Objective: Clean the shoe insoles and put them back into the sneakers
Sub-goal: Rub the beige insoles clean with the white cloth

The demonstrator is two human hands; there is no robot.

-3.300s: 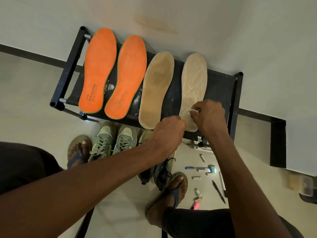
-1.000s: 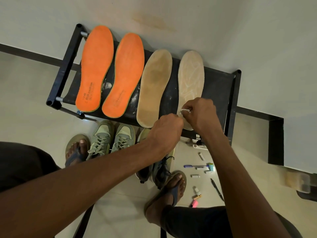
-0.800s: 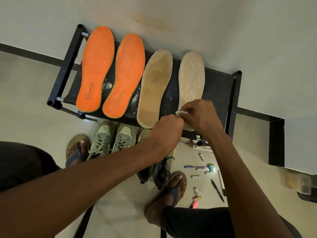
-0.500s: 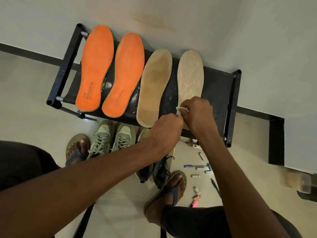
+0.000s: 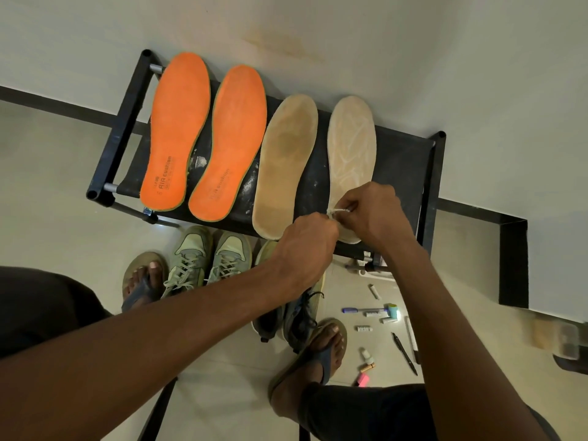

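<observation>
Four insoles lie side by side on a black rack (image 5: 401, 163): two orange insoles (image 5: 178, 132) on the left, a plain beige insole (image 5: 288, 163), and a rightmost beige insole (image 5: 351, 141) streaked with white. My right hand (image 5: 372, 211) pinches a small white-tipped brush (image 5: 339, 211) against the heel of the streaked insole. My left hand (image 5: 307, 246) is curled at that same heel edge, holding it down; its fingertips are hidden. Green sneakers (image 5: 210, 259) and dark sneakers (image 5: 299, 316) stand on the floor below the rack.
My sandalled feet stand on the tiled floor on either side of the sneakers. Pens, markers and small caps (image 5: 381, 313) are scattered on the floor at the right. A wall runs right behind the rack.
My right hand has shifted the brush in small strokes left and right over the heel of the streaked insole. My left hand has stayed at the heel.
</observation>
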